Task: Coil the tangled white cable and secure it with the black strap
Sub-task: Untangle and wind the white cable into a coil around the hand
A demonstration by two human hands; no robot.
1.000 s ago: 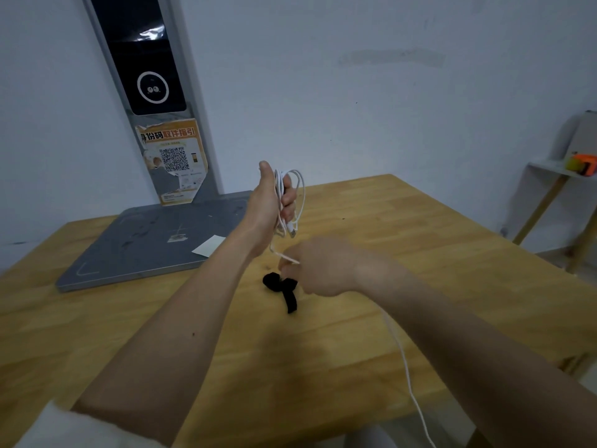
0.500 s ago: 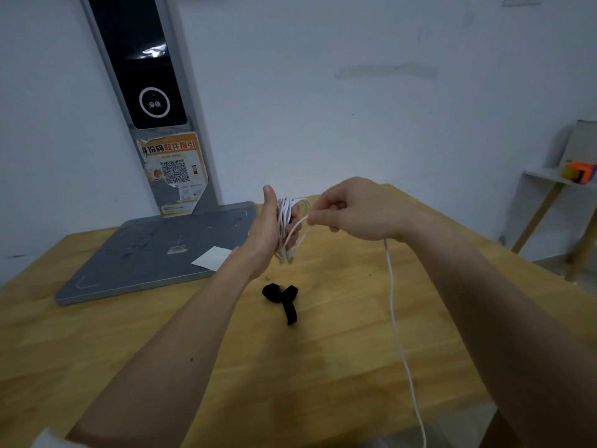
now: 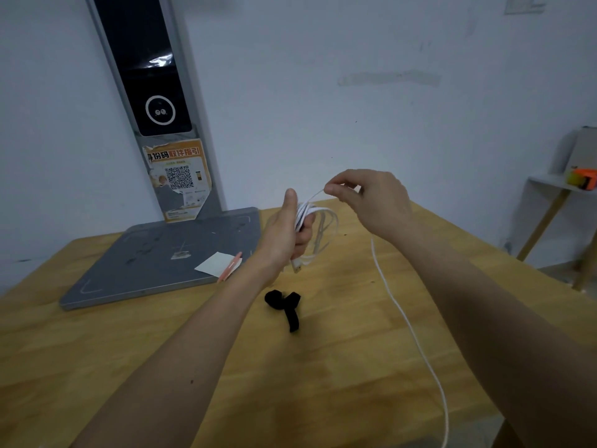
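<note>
Wooden table against white wall. Left hand grips the white cable loops upright as a former; right hand pinches the free run, feeding another turn. Black strap lies below, within reach for fastening

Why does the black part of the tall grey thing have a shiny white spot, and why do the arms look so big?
In the head view, the black panel has a white glare patch where light bounces off its glossy face. The wide-angle lens stretches the forearms near the bottom edge, so they look huge next to the left hand and right hand.
</note>
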